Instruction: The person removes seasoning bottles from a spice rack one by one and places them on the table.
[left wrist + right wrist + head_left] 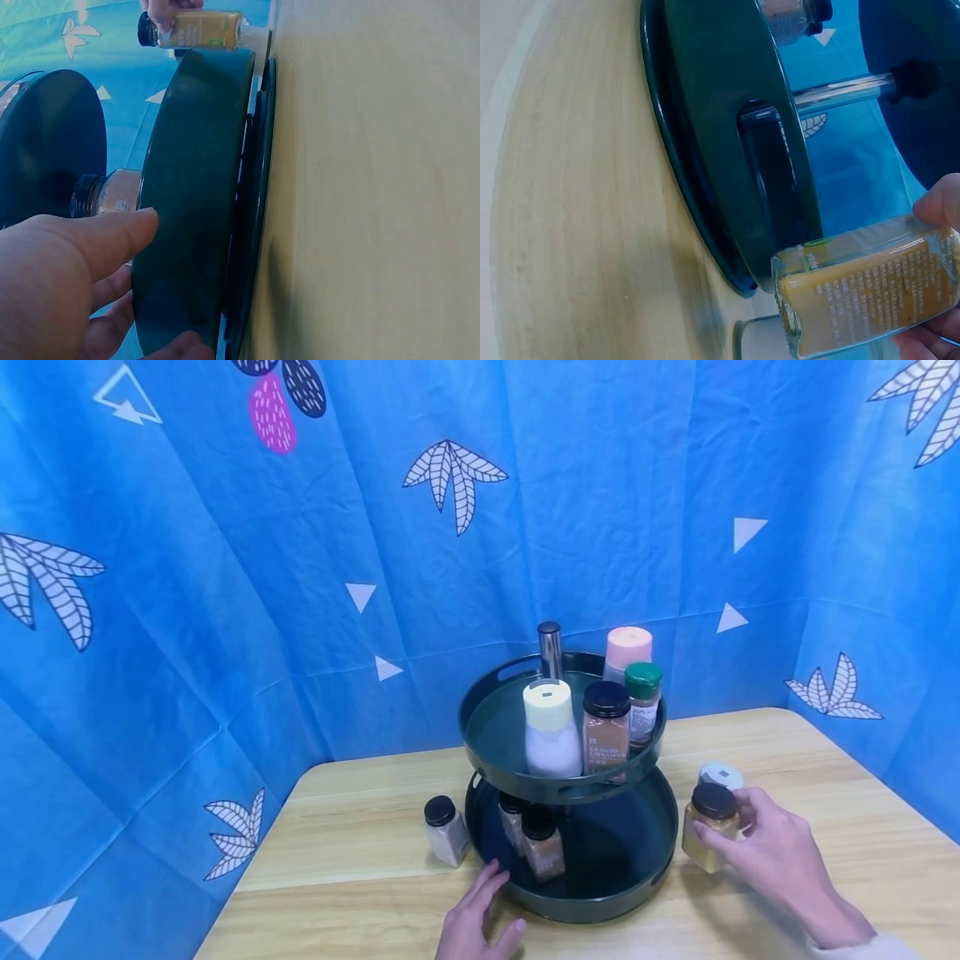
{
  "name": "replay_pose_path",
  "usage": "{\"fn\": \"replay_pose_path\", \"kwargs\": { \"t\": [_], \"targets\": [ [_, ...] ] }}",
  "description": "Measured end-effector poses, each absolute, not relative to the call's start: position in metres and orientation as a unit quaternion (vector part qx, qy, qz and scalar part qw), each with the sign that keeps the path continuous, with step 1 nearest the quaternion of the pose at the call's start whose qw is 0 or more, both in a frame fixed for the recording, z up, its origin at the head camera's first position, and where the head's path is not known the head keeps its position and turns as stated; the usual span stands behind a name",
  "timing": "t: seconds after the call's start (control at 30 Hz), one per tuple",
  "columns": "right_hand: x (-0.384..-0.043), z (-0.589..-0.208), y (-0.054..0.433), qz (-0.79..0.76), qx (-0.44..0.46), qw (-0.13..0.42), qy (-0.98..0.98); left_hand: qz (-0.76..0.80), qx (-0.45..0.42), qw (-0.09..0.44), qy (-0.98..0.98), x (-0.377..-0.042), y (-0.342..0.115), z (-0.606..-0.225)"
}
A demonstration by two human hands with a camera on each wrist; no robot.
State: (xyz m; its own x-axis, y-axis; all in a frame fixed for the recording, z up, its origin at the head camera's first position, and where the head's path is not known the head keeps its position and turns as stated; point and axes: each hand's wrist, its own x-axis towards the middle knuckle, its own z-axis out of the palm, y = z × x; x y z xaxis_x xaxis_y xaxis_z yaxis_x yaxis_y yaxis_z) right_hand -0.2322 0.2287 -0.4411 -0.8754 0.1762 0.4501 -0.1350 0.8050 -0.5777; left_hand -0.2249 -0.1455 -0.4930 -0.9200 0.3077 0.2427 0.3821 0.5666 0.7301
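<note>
Nearest the camera, the left hand [480, 917] is held with its fingers loosely spread at the front rim of the lower tray [585, 908]. Left of that tray, a white jar [447, 843] is set on the table [360, 827]. Two jars [546, 857] are held inside the tray, and bottles [555, 747] are carried on the upper tray [504, 775]. Just right of the lower tray, a yellow jar [696, 846] is gripped by the fingers of the right hand [783, 852].

The table [360, 818] is brightly lit in the head view, soft shadows are cast, and wrist views are rendered dimmer.
</note>
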Motion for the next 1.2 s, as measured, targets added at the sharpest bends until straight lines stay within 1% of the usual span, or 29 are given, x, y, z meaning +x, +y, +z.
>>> {"fn": "replay_pose_path", "kwargs": {
  "t": [0.2,0.47,0.63,0.83,1.03,1.2],
  "targets": [
    [-0.232,-0.445,0.229,0.312,-0.009,0.254,-0.916,-0.418,-0.197,0.049,-0.886,-0.225,-0.146,-0.493],
    [-0.231,-0.450,0.229,0.313,-0.012,0.235,-0.920,-0.415,-0.191,0.036,-0.889,-0.226,-0.146,-0.492],
    [-0.232,-0.453,0.229,0.313,-0.010,0.233,-0.921,-0.415,-0.193,0.040,-0.888,-0.225,-0.146,-0.490],
    [-0.232,-0.454,0.229,0.311,-0.017,0.217,-0.925,-0.413,-0.200,0.048,-0.887,-0.224,-0.146,-0.490],
    [-0.233,-0.456,0.230,0.309,-0.024,0.199,-0.929,-0.413,-0.200,0.042,-0.887,-0.224,-0.147,-0.491],
    [-0.234,-0.458,0.231,0.307,-0.026,0.202,-0.930,-0.415,-0.206,0.047,-0.885,-0.224,-0.147,-0.492]
  ]
}}
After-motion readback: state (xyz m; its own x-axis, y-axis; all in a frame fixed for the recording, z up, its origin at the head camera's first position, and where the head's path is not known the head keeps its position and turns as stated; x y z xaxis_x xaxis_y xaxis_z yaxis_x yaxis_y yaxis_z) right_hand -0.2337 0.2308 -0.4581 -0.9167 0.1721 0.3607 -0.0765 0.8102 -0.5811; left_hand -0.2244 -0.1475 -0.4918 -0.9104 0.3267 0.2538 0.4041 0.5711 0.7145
